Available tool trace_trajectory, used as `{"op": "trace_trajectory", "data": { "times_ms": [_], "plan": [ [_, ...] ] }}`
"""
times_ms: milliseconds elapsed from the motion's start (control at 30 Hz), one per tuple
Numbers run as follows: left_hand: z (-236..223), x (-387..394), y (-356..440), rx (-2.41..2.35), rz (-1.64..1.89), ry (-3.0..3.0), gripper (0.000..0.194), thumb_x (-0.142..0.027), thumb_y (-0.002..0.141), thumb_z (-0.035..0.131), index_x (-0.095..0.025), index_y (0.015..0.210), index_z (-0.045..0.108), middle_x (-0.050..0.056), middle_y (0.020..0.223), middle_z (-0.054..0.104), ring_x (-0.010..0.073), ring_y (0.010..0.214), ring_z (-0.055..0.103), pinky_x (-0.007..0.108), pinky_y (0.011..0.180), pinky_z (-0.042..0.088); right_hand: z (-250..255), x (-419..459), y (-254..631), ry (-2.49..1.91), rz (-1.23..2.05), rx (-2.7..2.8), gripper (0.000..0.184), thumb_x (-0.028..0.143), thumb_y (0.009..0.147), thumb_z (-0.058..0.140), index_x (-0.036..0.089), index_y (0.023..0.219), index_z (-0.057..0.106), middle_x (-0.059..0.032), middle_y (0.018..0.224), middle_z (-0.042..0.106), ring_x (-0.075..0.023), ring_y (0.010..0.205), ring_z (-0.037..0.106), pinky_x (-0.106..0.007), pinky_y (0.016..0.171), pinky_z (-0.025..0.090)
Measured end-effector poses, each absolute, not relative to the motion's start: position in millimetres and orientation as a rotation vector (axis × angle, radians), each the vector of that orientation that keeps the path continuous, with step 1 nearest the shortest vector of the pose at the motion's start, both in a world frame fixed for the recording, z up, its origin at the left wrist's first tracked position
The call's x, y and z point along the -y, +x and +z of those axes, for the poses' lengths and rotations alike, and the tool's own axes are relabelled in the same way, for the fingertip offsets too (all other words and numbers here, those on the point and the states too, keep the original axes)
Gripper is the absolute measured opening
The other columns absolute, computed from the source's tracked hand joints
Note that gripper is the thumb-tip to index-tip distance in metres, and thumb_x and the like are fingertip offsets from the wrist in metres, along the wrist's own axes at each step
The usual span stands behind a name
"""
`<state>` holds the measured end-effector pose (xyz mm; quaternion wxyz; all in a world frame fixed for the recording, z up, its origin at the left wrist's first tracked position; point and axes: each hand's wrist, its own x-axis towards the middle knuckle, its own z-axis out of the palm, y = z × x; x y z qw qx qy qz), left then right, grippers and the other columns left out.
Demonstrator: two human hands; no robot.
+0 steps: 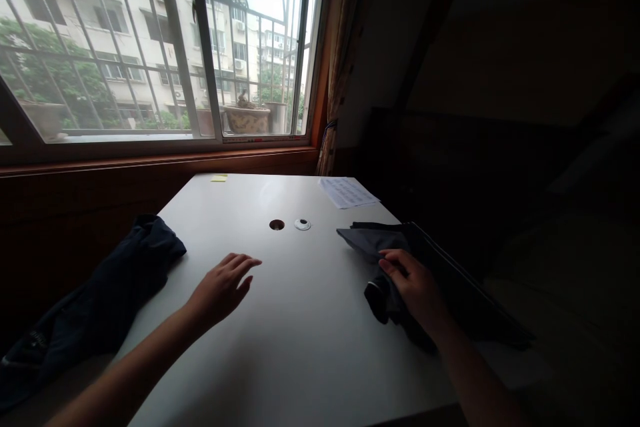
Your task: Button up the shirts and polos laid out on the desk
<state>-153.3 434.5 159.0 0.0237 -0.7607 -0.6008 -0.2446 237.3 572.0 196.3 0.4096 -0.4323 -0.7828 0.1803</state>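
Note:
My right hand (pixel 413 283) rests at the right side of the white table (pixel 300 320), fingers curled onto a dark grey piece of clothing (pixel 373 243) that lies bunched under it. My left hand (pixel 223 287) hovers over the table's middle left, fingers stretched forward and slightly apart, holding nothing. A second dark blue garment (pixel 110 280) lies crumpled over the table's left edge, a little left of my left hand and not touching it.
A cable hole (pixel 277 224) and its white cap (pixel 303 224) sit mid-table. A printed paper sheet (pixel 347 191) lies at the far right corner, a yellow sticky note (pixel 219 178) at the far edge. A barred window (pixel 150 47) is behind; the right side is dark.

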Motion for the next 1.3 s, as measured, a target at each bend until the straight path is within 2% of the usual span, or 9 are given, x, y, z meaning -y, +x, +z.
{"op": "trace_trajectory", "data": {
  "times_ms": [267,333,433,533,700,833,1033,1233,1300],
  "plan": [
    [141,-463,-90,1.731,-0.951,-2.468,0.085,-0.033,0.081,0.073,-0.033,0.151,0.025,0.012,0.147,0.042,0.0332,0.130,0.044,0.054,0.101,0.048,222,-523,184,-0.806,1.407,1.806,0.030,0.048,0.082,0.069,0.020,0.077,0.058,-0.0074,0.114,0.066,-0.0232,0.094,0.063,-0.034,0.080,0.051],
    [142,-466,-87,1.707,-1.006,-2.448,0.074,-0.026,0.082,0.070,-0.030,0.147,0.034,0.012,0.142,0.048,0.0317,0.129,0.046,0.051,0.104,0.046,227,-516,175,-0.701,1.612,1.755,0.031,0.048,0.079,0.071,0.020,0.077,0.058,-0.0071,0.111,0.067,-0.0225,0.091,0.063,-0.034,0.077,0.051],
    [153,-466,-99,1.763,-1.069,-2.386,0.035,-0.018,0.089,0.056,-0.025,0.123,0.058,0.010,0.118,0.064,0.0279,0.111,0.058,0.045,0.096,0.050,235,-515,170,-0.595,1.765,1.680,0.033,0.049,0.077,0.074,0.020,0.075,0.057,-0.0048,0.099,0.068,-0.0202,0.081,0.063,-0.033,0.072,0.051],
    [176,-460,-124,1.900,-1.090,-2.363,0.017,-0.022,0.092,0.052,-0.022,0.105,0.064,0.007,0.098,0.069,0.0240,0.088,0.065,0.037,0.079,0.052,236,-529,172,-0.630,1.744,1.577,0.031,0.049,0.077,0.074,0.021,0.076,0.059,-0.0021,0.089,0.068,-0.0180,0.073,0.062,-0.031,0.068,0.050],
    [210,-452,-176,2.099,-0.981,-2.569,0.026,-0.036,0.088,0.057,-0.023,0.108,0.069,0.004,0.085,0.072,0.0214,0.073,0.066,0.030,0.068,0.051,208,-574,172,-0.890,1.666,1.444,0.028,0.045,0.081,0.070,0.019,0.089,0.064,-0.0063,0.090,0.070,-0.0193,0.074,0.066,-0.031,0.065,0.052],
    [203,-448,-215,2.265,-0.794,-2.542,0.032,-0.043,0.085,0.060,-0.025,0.109,0.071,0.006,0.093,0.073,0.0266,0.084,0.069,0.033,0.075,0.051,173,-596,173,-0.973,1.491,1.466,0.030,0.045,0.081,0.070,0.016,0.089,0.065,-0.0105,0.104,0.070,-0.0220,0.096,0.067,-0.036,0.085,0.053],
    [169,-443,-232,2.119,-0.550,-1.853,0.037,-0.033,0.091,0.050,-0.023,0.124,0.062,0.013,0.122,0.061,0.0330,0.104,0.060,0.042,0.081,0.050,136,-592,173,-1.021,1.446,1.906,0.050,0.046,0.078,0.071,0.019,0.119,0.061,-0.0129,0.122,0.063,-0.0248,0.103,0.064,-0.042,0.086,0.054],
    [167,-446,-159,1.936,-0.662,-2.302,0.025,-0.037,0.096,0.049,-0.025,0.107,0.068,0.007,0.108,0.065,0.0250,0.098,0.059,0.038,0.085,0.050,122,-578,150,-0.952,1.114,2.231,0.062,0.029,0.073,0.074,0.023,0.131,0.054,-0.0104,0.129,0.055,-0.0186,0.086,0.060,-0.035,0.076,0.053],
    [164,-443,-124,1.899,-0.616,-2.451,0.027,-0.042,0.093,0.055,-0.027,0.113,0.065,0.007,0.113,0.064,0.0265,0.104,0.057,0.037,0.082,0.051,123,-577,140,-0.974,0.982,2.255,0.063,0.022,0.074,0.070,0.024,0.134,0.051,-0.0081,0.121,0.059,-0.0165,0.080,0.059,-0.033,0.075,0.051]
  ]
}}
